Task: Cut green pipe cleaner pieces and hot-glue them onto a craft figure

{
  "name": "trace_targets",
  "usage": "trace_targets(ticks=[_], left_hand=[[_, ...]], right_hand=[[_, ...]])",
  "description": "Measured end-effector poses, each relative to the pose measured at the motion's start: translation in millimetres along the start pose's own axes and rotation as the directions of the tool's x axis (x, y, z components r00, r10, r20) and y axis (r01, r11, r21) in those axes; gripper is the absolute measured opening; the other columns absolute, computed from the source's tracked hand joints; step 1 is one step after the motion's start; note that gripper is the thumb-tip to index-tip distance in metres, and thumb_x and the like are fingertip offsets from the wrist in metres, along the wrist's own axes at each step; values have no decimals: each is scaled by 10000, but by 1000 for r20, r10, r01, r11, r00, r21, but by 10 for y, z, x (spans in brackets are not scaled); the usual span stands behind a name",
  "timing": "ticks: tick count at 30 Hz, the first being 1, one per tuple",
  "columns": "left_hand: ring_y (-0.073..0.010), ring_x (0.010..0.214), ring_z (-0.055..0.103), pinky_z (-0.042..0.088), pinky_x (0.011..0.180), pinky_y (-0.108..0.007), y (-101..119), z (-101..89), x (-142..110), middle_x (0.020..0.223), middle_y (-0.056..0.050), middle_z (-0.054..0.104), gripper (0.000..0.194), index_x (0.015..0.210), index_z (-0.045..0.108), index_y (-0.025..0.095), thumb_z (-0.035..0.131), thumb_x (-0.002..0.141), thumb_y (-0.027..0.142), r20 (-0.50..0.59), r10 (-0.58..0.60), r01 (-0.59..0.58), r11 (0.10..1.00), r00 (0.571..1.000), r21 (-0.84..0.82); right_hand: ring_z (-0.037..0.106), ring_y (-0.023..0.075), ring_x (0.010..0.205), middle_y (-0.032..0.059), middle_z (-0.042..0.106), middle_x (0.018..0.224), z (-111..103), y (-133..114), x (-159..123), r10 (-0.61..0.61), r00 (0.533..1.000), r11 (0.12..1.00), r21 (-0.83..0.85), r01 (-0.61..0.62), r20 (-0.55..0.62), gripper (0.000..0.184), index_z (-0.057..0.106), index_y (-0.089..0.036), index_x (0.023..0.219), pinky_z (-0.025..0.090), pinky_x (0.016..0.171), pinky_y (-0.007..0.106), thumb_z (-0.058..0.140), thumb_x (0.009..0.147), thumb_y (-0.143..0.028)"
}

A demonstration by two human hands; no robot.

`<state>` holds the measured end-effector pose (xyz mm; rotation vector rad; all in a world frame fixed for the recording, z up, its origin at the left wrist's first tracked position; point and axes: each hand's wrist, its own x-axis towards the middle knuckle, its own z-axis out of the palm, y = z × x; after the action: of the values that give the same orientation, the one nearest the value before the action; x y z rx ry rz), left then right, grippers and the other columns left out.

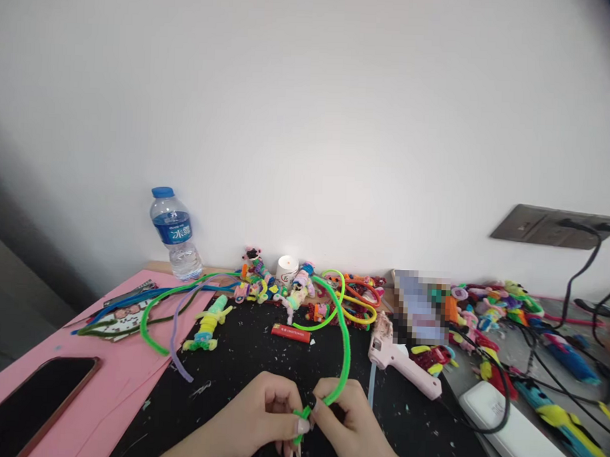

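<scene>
My left hand (266, 414) and my right hand (345, 420) meet at the bottom centre, both pinching the near end of a bright green pipe cleaner (345, 336). The stem arches up from my fingers and curves back toward the far edge of the black mat (240, 359). A small bent green piece shows between my fingertips. Both hands have fingers closed around it.
A pink glue gun (398, 358) lies right of my hands, a red lighter (291, 333) ahead. Pipe-cleaner figures (263, 284), a candle (286, 268) and a water bottle (175, 234) line the wall. A phone (33, 406) rests on pink paper at left; cables and a white power strip (518, 436) at right.
</scene>
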<state>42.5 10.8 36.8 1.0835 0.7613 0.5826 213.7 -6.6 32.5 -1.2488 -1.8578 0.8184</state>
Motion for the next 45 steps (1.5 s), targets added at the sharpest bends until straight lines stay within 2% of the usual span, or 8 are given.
trace_targets(ticks=[5,8,11,15,23,34,38,45], left_hand=[[-113,472,533,398,487,-208,24,-57,33,529,-9,599,209,631,579,117,632,711,303,-96,85,-77,994,992,83],[-116,572,522,395,528,-201,56,-77,27,646,-14,580,178,652,641,116,630,719,280,-120,179,-134,941,976,310],[-105,628,503,380,534,-175,98,-70,5,753,-7,540,85,661,683,130,658,680,209,-130,274,-169,837,953,520],[-107,609,525,366,495,-154,86,-61,8,671,10,548,50,674,690,139,659,661,176,-168,239,-95,798,956,596],[-100,476,537,387,446,-175,12,-54,53,586,27,512,139,566,606,105,637,671,190,-220,169,-52,889,961,456],[-105,504,523,415,516,-212,-3,-83,80,537,0,578,213,617,546,115,666,711,265,-187,171,-176,984,967,-12],[-113,520,549,445,515,-217,-1,-49,73,570,-11,602,175,684,572,106,655,718,257,-178,133,-127,991,975,43],[-140,588,612,470,515,-210,41,-9,18,679,4,621,158,892,560,152,584,737,132,-161,238,-193,948,958,254]], right_hand=[[456,118,546,-18,462,555,-32,-5,53,70,997,994,78,-71,13,299,519,-166,560,355,526,210,438,834,-257],[449,117,542,-18,455,556,-33,-4,71,83,997,993,87,-84,11,305,500,-166,565,352,519,209,429,844,-267],[478,119,552,-13,478,550,-28,4,78,14,1000,999,35,-14,14,310,496,-164,548,359,541,212,434,843,-236],[501,119,534,-7,518,541,-15,46,90,-84,995,996,-13,84,52,293,529,-163,567,370,533,212,436,844,-197],[513,119,512,-9,540,533,22,79,98,-146,988,985,-85,150,54,281,539,-173,584,382,519,212,453,851,-202],[493,123,566,-3,509,556,46,128,54,-16,999,996,94,13,31,412,579,-150,583,371,564,219,403,893,-357],[457,116,560,-14,469,551,30,109,66,30,999,995,90,-33,36,410,569,-151,581,346,554,217,402,891,-361],[459,121,578,-14,467,567,14,144,55,67,990,991,110,-80,122,389,550,-153,578,351,562,221,404,886,-340]])
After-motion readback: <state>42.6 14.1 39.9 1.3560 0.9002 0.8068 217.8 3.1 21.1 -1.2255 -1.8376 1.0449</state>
